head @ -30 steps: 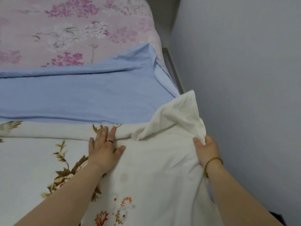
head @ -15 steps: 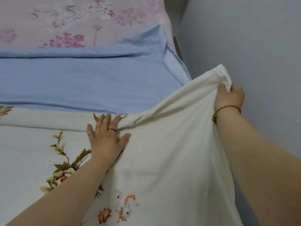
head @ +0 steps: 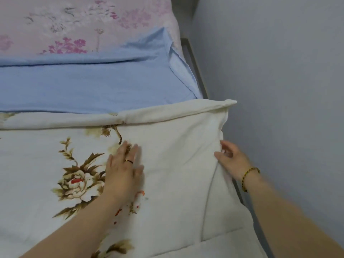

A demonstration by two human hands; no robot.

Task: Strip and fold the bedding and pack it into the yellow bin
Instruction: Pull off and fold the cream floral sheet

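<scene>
A white quilt with brown and red flower prints (head: 176, 164) lies spread over the near part of the bed, its far right corner (head: 228, 104) laid flat with the edge folded over. My left hand (head: 124, 164) lies flat on the quilt, fingers straight, a ring on one finger. My right hand (head: 231, 160) is at the quilt's right edge, fingers loosely bent and touching the fabric beside a crease. A folded blue sheet (head: 93, 84) lies beyond the quilt. The yellow bin is not in view.
A pink floral bedsheet (head: 83, 21) covers the far end of the bed. A grey wall (head: 279, 90) runs close along the right side. A narrow metal bed rail (head: 195, 60) shows between the mattress and the wall.
My right hand had lifted the quilt's corner high toward the wall; now the corner lies flat on the bed and the hand rests lower at the edge. My left hand slid nearer.
</scene>
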